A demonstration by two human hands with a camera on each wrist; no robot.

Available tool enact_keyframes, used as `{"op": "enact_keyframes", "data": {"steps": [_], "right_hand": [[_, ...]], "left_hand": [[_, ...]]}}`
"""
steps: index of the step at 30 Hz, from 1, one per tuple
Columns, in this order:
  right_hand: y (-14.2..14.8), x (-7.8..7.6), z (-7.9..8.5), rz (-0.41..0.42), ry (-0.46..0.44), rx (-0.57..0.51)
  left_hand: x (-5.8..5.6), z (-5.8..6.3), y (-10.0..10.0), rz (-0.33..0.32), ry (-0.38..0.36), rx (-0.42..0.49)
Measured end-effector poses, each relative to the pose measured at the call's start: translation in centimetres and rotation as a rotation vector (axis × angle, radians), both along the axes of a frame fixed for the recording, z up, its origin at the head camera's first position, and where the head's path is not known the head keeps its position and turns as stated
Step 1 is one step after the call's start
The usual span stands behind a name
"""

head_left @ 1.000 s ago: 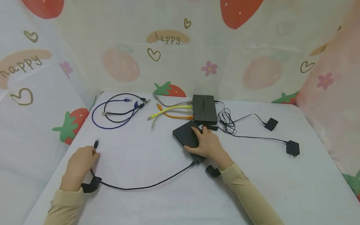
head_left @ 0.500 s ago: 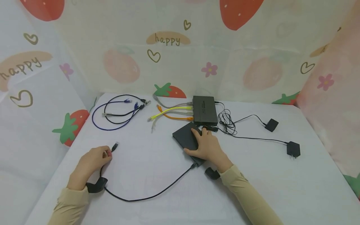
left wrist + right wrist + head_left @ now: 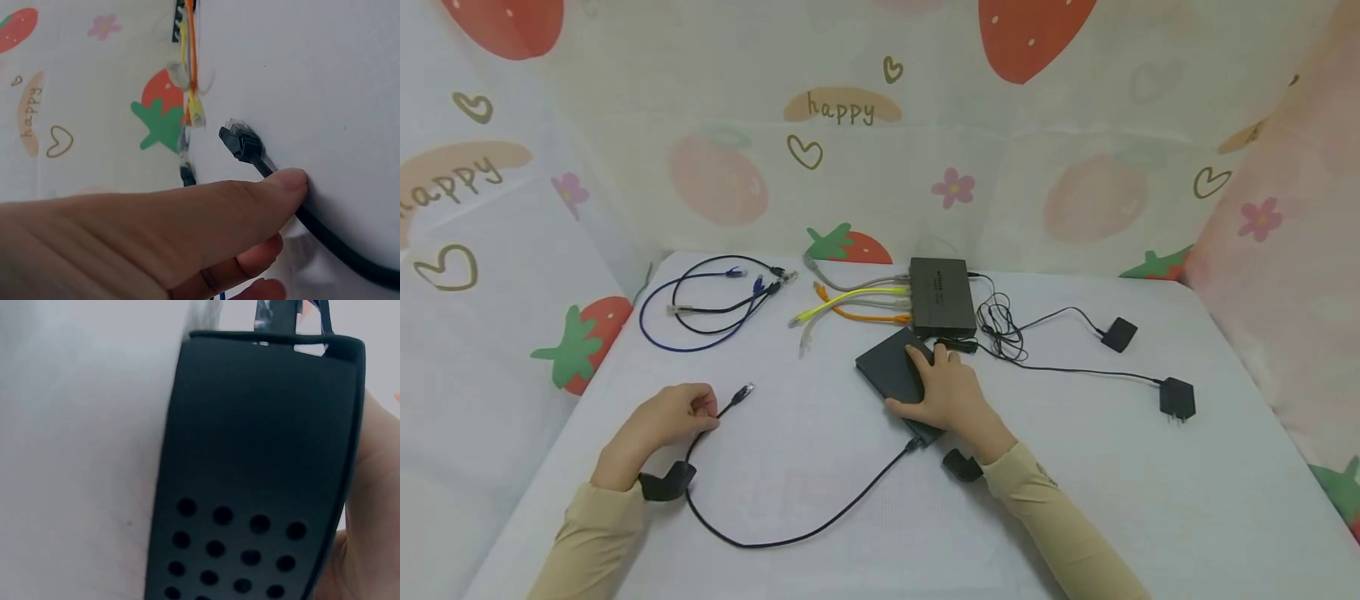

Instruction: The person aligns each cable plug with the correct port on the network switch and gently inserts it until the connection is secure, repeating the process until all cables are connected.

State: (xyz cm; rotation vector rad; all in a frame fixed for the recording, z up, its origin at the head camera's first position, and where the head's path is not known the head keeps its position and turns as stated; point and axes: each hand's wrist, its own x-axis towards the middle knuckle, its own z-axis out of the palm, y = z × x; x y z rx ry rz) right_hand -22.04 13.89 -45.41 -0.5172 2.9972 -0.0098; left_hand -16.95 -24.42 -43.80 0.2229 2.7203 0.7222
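My left hand [image 3: 673, 417] pinches a black Ethernet cable [image 3: 820, 529] just behind its clear-tipped plug [image 3: 742, 393]. In the left wrist view, the thumb [image 3: 250, 206] lies over the cable and the plug [image 3: 242, 141] points away from the fingertips, close over the white table. The cable's other end enters the near end of a flat black network switch [image 3: 887, 367]. Across the switch spreads my right hand [image 3: 951, 400], thumb at its left edge and fingertips toward its far right corner. A dark face [image 3: 250, 437] with rows of round holes dominates the right wrist view.
Behind stands a second network switch [image 3: 942, 296], with yellow, grey and orange cables at its left side. Loose blue and black Ethernet cables [image 3: 692, 348] lie at the back left. Two power adapters [image 3: 1120, 333] on thin tangled cords [image 3: 1000, 325] sit at the right.
My left hand has moved right with the cable plug, toward the middle of the table. The cable's loop has sagged nearer to me. My right hand stays on the near switch.
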Motion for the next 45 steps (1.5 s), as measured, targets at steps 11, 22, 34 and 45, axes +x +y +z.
{"op": "enact_keyframes", "data": {"steps": [11,22,34,45], "right_hand": [[-0.1,0.1,0.0,-0.001,0.004,0.0],[-0.1,0.1,-0.1,0.001,0.007,-0.002],[-0.1,0.1,-0.1,0.011,0.023,0.018],[0.0,0.1,-0.1,0.012,0.036,0.02]], "left_hand": [[-2.6,0.3,0.5,0.005,-0.007,-0.029],[-8.2,-0.1,-0.8,0.047,0.224,-0.052],[-13.2,-1.7,-3.1,0.141,0.431,-0.15],[-14.1,-2.1,-3.1,0.018,0.428,-0.146]]}}
